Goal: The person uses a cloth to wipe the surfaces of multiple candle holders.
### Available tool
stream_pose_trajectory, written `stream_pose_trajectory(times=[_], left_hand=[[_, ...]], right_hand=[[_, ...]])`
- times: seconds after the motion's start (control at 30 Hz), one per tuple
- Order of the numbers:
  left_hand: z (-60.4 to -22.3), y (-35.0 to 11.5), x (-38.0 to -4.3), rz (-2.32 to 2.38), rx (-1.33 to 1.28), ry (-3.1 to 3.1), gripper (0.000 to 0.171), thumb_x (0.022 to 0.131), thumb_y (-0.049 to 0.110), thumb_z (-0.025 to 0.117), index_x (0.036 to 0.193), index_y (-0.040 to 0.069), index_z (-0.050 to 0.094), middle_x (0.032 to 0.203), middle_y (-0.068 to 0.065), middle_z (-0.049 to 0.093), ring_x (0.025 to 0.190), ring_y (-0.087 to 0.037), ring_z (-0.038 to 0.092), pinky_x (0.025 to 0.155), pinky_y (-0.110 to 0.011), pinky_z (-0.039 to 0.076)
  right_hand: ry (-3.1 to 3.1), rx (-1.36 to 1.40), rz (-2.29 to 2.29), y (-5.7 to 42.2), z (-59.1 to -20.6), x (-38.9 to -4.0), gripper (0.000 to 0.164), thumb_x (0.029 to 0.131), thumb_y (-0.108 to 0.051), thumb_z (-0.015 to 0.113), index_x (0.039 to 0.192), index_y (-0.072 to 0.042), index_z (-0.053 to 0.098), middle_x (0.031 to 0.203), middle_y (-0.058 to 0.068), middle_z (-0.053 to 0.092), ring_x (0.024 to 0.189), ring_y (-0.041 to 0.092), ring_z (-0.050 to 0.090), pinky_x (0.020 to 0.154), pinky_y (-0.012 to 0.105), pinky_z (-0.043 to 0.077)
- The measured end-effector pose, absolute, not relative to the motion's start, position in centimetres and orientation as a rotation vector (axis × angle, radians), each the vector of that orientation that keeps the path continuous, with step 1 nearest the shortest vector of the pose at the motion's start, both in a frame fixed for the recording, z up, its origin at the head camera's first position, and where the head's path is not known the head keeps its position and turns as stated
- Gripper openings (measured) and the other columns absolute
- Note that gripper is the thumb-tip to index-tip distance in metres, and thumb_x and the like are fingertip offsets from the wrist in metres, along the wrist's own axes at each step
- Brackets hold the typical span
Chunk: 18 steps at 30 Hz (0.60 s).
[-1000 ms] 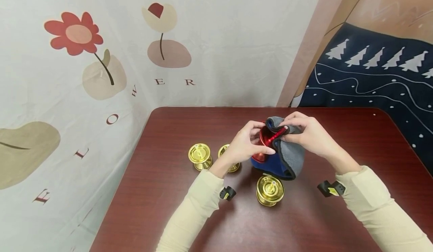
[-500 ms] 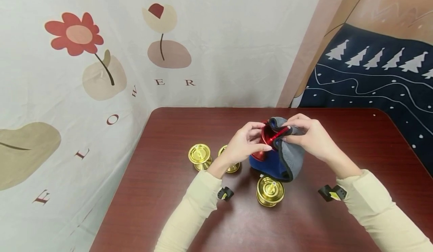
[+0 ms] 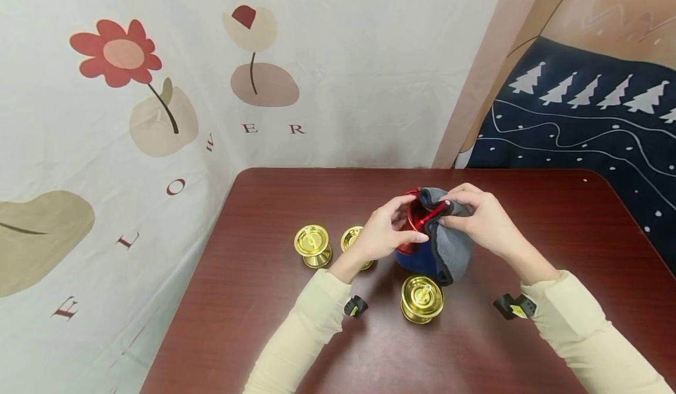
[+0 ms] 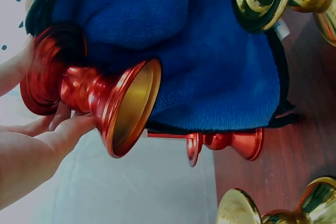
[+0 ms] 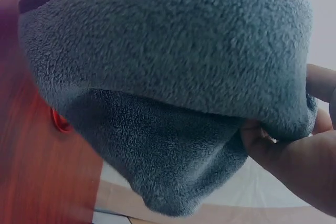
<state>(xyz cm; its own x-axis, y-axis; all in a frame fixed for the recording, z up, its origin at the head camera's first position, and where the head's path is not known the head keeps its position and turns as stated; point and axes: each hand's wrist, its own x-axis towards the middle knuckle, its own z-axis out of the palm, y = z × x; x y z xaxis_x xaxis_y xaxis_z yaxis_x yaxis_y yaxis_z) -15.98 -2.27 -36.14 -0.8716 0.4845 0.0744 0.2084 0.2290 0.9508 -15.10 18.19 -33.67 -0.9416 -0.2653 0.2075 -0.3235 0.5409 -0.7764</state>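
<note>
My left hand [image 3: 382, 229] grips a red metal candle holder [image 4: 79, 87], tilted, its fingers and thumb round the cup end. In the left wrist view the flared base faces the camera, gold inside. My right hand [image 3: 483, 218] pinches a two-sided cloth [image 3: 455, 247], grey outside and blue inside with dark edging, at the holder's thin red spike [image 3: 435, 211]. From the right wrist, the cloth's grey side [image 5: 168, 51] fills most of the view, and thumb and fingers hold a fold of it. The cloth hangs below and behind the holder.
Gold candle holders stand on the dark red table [image 3: 253, 312]: one at the left [image 3: 311, 241], another partly behind my left wrist [image 3: 351, 238], a third nearer the front [image 3: 422, 300]. Another red holder [image 4: 249, 142] stands beyond the cloth. A printed curtain [image 3: 343, 88] hangs behind the table.
Both hands shift slightly with the holder and cloth, and the cloth's hanging lower edge swings a little. The grips stay the same. The gold holders have not moved.
</note>
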Motion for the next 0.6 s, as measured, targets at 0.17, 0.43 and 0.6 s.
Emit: stream_pose_trajectory(times=[0.17,0.43,0.6], left_hand=[[-36.4,-2.3,-16.2,1.844,0.531,2.206,0.061,0.077,0.005,0.072,0.13,-0.001,0.044,0.124,-0.015,0.053,0.105,-0.022,0.056,0.09,-0.025,0.044],[-35.8,-3.1,-17.0,1.994,0.345,2.104,0.055,0.082,0.006,0.067,0.131,-0.002,0.043,0.119,-0.018,0.054,0.104,-0.025,0.056,0.087,-0.031,0.047],[-35.4,-3.4,-17.2,2.048,0.249,2.076,0.054,0.083,0.01,0.067,0.131,-0.001,0.044,0.116,-0.016,0.055,0.101,-0.023,0.056,0.086,-0.031,0.048]], right_hand=[[-2.67,0.426,1.428,18.7,-33.1,-14.9,0.023,0.078,-0.004,0.071,0.1,0.0,0.067,0.096,0.008,0.057,0.093,0.018,0.047,0.075,0.029,0.045],[-2.631,0.415,1.477,20.3,-32.5,-14.5,0.022,0.08,-0.008,0.07,0.101,-0.001,0.065,0.096,0.002,0.057,0.093,0.014,0.049,0.068,0.018,0.048],[-2.626,0.518,1.442,20.3,-33.4,-14.2,0.021,0.077,-0.003,0.071,0.098,-0.001,0.067,0.093,0.003,0.057,0.093,0.011,0.048,0.07,0.019,0.045]])
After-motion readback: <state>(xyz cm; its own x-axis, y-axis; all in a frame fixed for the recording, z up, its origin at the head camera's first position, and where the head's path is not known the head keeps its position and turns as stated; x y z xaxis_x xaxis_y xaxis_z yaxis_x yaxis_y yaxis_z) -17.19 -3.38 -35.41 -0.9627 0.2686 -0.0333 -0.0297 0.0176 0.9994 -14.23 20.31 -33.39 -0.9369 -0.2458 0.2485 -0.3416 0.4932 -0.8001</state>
